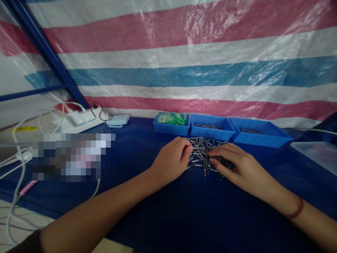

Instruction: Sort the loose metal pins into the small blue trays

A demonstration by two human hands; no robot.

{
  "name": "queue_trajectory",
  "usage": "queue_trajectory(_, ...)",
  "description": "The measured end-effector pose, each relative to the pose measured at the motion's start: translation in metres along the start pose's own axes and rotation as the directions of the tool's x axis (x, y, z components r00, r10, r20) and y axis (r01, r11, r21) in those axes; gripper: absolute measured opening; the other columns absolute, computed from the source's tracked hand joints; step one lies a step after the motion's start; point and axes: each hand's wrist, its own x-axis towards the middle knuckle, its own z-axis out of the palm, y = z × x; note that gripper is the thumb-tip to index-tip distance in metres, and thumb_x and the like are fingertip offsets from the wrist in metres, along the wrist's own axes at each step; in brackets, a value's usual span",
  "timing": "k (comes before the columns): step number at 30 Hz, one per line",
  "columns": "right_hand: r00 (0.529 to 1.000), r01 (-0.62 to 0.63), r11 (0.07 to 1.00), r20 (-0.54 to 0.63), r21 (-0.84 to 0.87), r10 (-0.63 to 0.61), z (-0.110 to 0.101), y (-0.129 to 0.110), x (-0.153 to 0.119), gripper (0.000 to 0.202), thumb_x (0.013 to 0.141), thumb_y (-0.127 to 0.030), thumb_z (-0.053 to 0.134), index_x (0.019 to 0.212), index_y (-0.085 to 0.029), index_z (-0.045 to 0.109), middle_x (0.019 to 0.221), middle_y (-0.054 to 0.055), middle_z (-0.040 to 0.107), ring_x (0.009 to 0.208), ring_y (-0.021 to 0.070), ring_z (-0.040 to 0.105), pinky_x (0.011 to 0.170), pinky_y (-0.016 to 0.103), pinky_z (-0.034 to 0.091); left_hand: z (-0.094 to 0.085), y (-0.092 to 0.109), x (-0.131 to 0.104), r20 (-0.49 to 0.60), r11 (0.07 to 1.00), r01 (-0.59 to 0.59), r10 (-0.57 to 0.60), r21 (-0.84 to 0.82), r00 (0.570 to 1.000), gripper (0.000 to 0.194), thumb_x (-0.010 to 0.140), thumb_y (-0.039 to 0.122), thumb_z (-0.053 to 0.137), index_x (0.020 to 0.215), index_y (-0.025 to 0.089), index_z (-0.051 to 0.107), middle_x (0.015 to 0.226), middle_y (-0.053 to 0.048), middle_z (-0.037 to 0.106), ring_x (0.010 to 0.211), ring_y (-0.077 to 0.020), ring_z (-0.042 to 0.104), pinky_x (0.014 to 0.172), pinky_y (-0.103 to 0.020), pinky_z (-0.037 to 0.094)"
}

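Note:
A loose pile of thin silvery metal pieces (pixel 200 149) lies on the dark blue table. At its left edge is my left hand (pixel 172 156), thumb and fingers bent toward each other; whatever lies between the fingertips is too small to make out. My right hand (pixel 234 163) rests at the pile's right side, thumb and fingers curved and apart, with dark metal pieces under and beside them. Just behind the pile stand the middle blue bin (pixel 213 131) and the right blue bin (pixel 263 139), both with similar thin pieces. The left blue bin (pixel 171 130) holds green packets.
A white power strip (pixel 79 119) with plugs and cables sits at the left, beside a light blue device (pixel 118 120). A blurred-out object (pixel 72 156) lies nearer. A translucent container (pixel 316 154) stands at the right. A striped sheet (pixel 184 77) hangs behind.

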Motion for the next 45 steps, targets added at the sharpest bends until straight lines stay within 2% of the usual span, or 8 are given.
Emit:
queue_trajectory(3, 0.991, -0.119, 0.978, -0.048, 0.169, 0.129, 0.003, -0.01, -0.001, 0.019, 0.085, -0.033, 0.055, 0.097, -0.022, 0.064, 0.092, 0.005, 0.07, 0.083, 0.019, 0.066, 0.072, 0.032, 0.054, 0.002, 0.005, -0.001, 0.024, 0.984, 0.012, -0.007, -0.177, 1.0, 0.017, 0.092, 0.024, 0.042, 0.085, 0.016, 0.056, 0.08, -0.001, 0.06, 0.072, -0.0126, 0.055, 0.07, -0.026, 0.045)
queue_trajectory(6, 0.975, -0.186, 0.934, -0.06, 0.306, 0.214, 0.005, -0.018, -0.002, 0.016, 0.084, -0.034, 0.056, 0.091, -0.023, 0.066, 0.089, 0.004, 0.071, 0.079, 0.0186, 0.067, 0.064, 0.029, 0.055, 0.005, 0.012, -0.003, 0.074, 0.963, 0.03, -0.01, -0.269, 0.997, 0.017, 0.092, 0.025, 0.042, 0.085, 0.017, 0.056, 0.079, 0.0, 0.059, 0.07, -0.0122, 0.054, 0.067, -0.025, 0.043)
queue_trajectory(12, 0.948, -0.235, 0.855, -0.085, 0.461, 0.307, 0.006, -0.023, -0.002, 0.012, 0.078, -0.033, 0.062, 0.084, -0.024, 0.068, 0.08, 0.002, 0.071, 0.066, 0.0161, 0.065, 0.056, 0.026, 0.054, 0.005, 0.014, -0.005, 0.107, 0.946, 0.065, -0.032, -0.318, 0.994, 0.016, 0.092, 0.024, 0.043, 0.084, 0.017, 0.056, 0.074, 0.002, 0.056, 0.067, -0.0115, 0.052, 0.064, -0.024, 0.041)
queue_trajectory(15, 0.938, -0.251, 0.821, -0.08, 0.512, 0.337, 0.005, -0.023, -0.002, 0.012, 0.077, -0.033, 0.063, 0.084, -0.024, 0.068, 0.076, 0.001, 0.07, 0.063, 0.0143, 0.064, 0.056, 0.024, 0.053, 0.005, 0.014, -0.005, 0.112, 0.945, 0.03, 0.007, -0.327, 0.994, 0.017, 0.092, 0.024, 0.043, 0.083, 0.017, 0.056, 0.075, 0.002, 0.057, 0.068, -0.0109, 0.052, 0.065, -0.023, 0.041)
queue_trajectory(19, 0.94, -0.26, 0.824, -0.062, 0.504, 0.335, 0.004, -0.024, -0.002, 0.01, 0.077, -0.032, 0.063, 0.081, -0.023, 0.067, 0.073, 0.0, 0.068, 0.063, 0.014, 0.063, 0.056, 0.023, 0.052, 0.004, 0.016, -0.007, 0.114, 0.937, -0.058, 0.103, -0.343, 0.988, 0.012, 0.089, 0.023, 0.049, 0.085, 0.017, 0.059, 0.078, 0.0, 0.059, 0.073, -0.0114, 0.054, 0.069, -0.022, 0.043)
queue_trajectory(22, 0.946, -0.264, 0.843, -0.044, 0.469, 0.321, 0.004, -0.024, -0.003, 0.011, 0.079, -0.032, 0.061, 0.078, -0.022, 0.066, 0.071, 0.001, 0.067, 0.061, 0.0143, 0.061, 0.054, 0.024, 0.05, 0.003, 0.018, -0.007, 0.123, 0.931, -0.081, 0.133, -0.355, 0.983, 0.01, 0.087, 0.024, 0.053, 0.09, 0.017, 0.06, 0.082, -0.001, 0.061, 0.076, -0.0119, 0.055, 0.072, -0.023, 0.044)
queue_trajectory(34, 0.924, -0.292, 0.79, -0.053, 0.539, 0.378, 0.004, -0.028, -0.001, 0.014, 0.078, -0.034, 0.063, 0.08, -0.021, 0.066, 0.068, 0.001, 0.066, 0.06, 0.0133, 0.06, 0.053, 0.023, 0.05, 0.006, 0.016, -0.006, 0.153, 0.922, -0.021, 0.087, -0.387, 0.984, 0.013, 0.089, 0.026, 0.051, 0.089, 0.017, 0.061, 0.081, 0.0, 0.062, 0.073, -0.011, 0.056, 0.067, -0.022, 0.042)
queue_trajectory(45, 0.938, -0.274, 0.812, -0.042, 0.515, 0.344, 0.003, -0.028, -0.004, 0.01, 0.08, -0.03, 0.061, 0.085, -0.023, 0.066, 0.075, 0.0, 0.067, 0.066, 0.0125, 0.062, 0.059, 0.022, 0.05, 0.006, 0.018, -0.006, 0.128, 0.906, 0.032, 0.025, -0.423, 0.991, 0.008, 0.085, 0.025, 0.057, 0.085, 0.018, 0.06, 0.078, 0.003, 0.063, 0.07, -0.0092, 0.055, 0.065, -0.02, 0.042)
